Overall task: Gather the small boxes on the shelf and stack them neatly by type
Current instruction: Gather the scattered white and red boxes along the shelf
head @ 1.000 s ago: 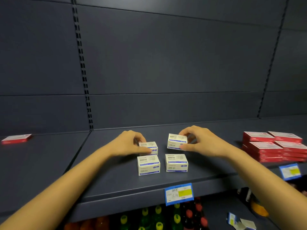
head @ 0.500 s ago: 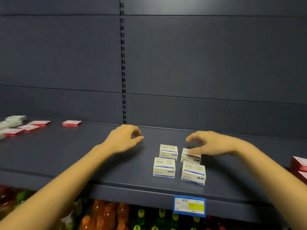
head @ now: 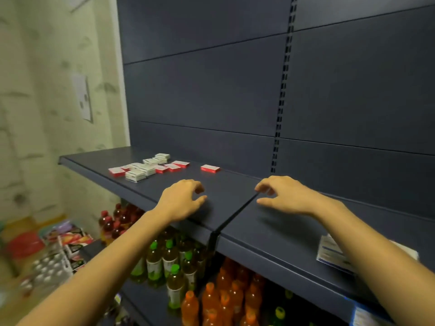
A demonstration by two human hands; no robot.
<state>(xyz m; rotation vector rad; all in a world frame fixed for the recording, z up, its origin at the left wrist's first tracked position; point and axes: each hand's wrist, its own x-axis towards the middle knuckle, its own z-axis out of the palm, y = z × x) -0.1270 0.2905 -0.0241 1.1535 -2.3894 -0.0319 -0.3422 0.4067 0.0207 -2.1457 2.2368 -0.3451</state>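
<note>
A loose heap of small boxes lies at the far left of the dark shelf (head: pixel 235 182): several white boxes (head: pixel 138 174) mixed with flat red boxes (head: pixel 174 167). One red box (head: pixel 210 168) lies apart to the right of the heap. My left hand (head: pixel 182 200) hovers over the shelf front with fingers loosely curled and holds nothing. My right hand (head: pixel 282 195) hovers just right of the shelf seam, also empty. The gathered white boxes (head: pixel 329 254) show at the lower right, partly hidden behind my right forearm.
Bottled drinks, green (head: pixel 164 260) and orange (head: pixel 223 300), fill the lower shelf under my arms. A papered wall (head: pixel 47 90) stands to the left, with packaged goods (head: pixel 58 250) on the floor. The shelf back panel (head: pixel 211 90) rises behind.
The view has swung left. Both hands let go of the white boxes and moved left over the shelf, toward the scattered heap that has come into sight.
</note>
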